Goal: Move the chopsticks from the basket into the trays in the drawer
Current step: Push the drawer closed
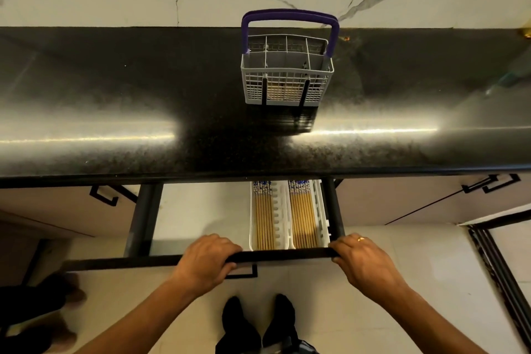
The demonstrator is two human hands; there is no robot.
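Note:
A grey cutlery basket [287, 77] with a purple handle stands on the dark countertop, and its compartments look empty from above. Below, a drawer [161, 260] is pulled open. Two white trays [280, 215] lie side by side in its right part, each filled with several wooden chopsticks [264, 221] with blue-patterned tops. My left hand [205, 260] grips the drawer's dark front edge near the middle. My right hand [363, 260], with a ring on one finger, grips the same edge at the right end.
The glossy black countertop [115, 112] runs the full width under a marble-patterned wall. Closed cabinet doors with black handles [491, 184] flank the drawer. My feet in dark socks [258, 322] stand on the pale tiled floor. Another person's foot [57, 296] shows at lower left.

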